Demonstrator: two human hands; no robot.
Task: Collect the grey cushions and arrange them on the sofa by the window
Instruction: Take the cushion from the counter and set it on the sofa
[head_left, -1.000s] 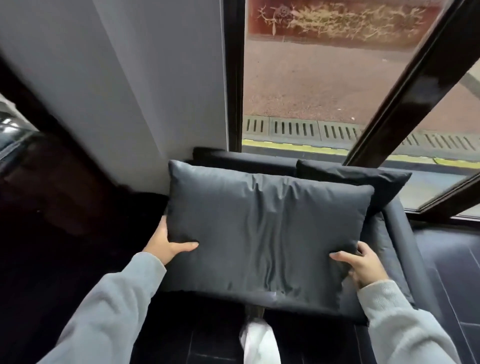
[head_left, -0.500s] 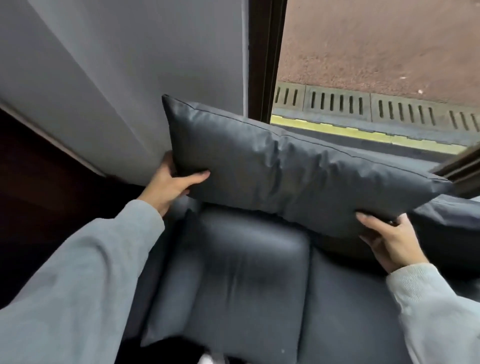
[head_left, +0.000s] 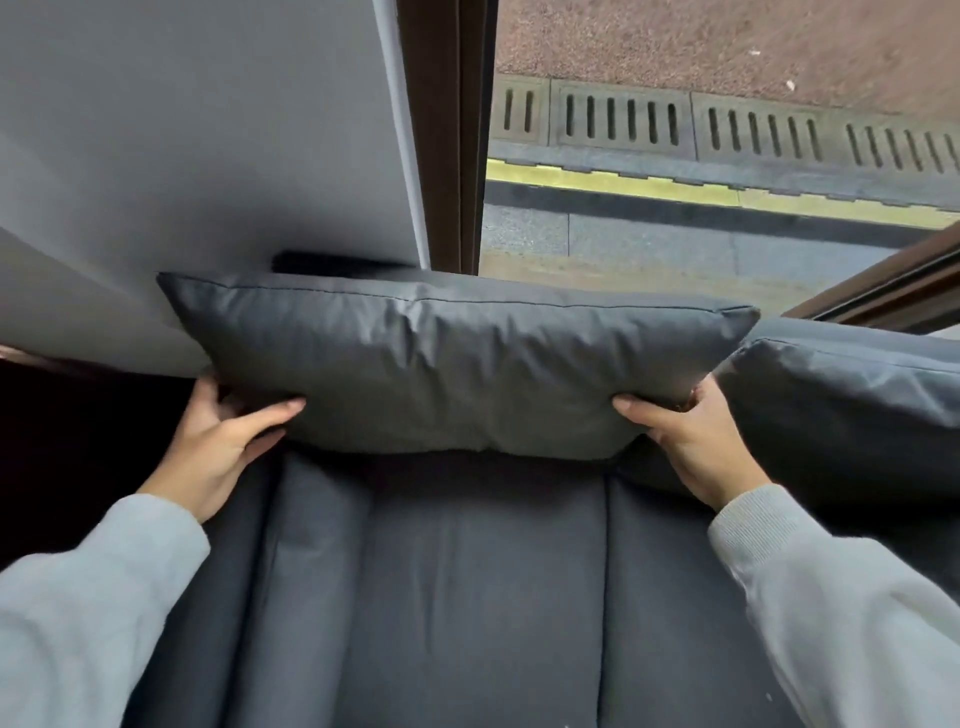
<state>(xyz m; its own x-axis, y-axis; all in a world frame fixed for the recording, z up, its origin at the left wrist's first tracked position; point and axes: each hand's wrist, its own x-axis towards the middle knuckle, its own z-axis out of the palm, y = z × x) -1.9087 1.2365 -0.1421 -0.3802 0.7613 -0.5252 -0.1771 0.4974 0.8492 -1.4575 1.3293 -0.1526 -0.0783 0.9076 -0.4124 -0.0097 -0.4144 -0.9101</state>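
Note:
A dark grey rectangular cushion stands on its long edge at the back of the grey sofa seat, against the wall and window frame. My left hand grips its lower left corner, thumb on the front face. My right hand grips its lower right corner the same way. A second grey cushion leans at the sofa's back on the right, its left corner touching the one I hold.
A pale grey wall rises behind the sofa on the left. A dark brown window frame runs up the middle, with glass and an outdoor drain grate beyond. Dark floor lies at the far left.
I lowered the cushion from above the sofa and set it upright against the backrest. Both hands slid to its bottom corners, and I leaned closer over the seat.

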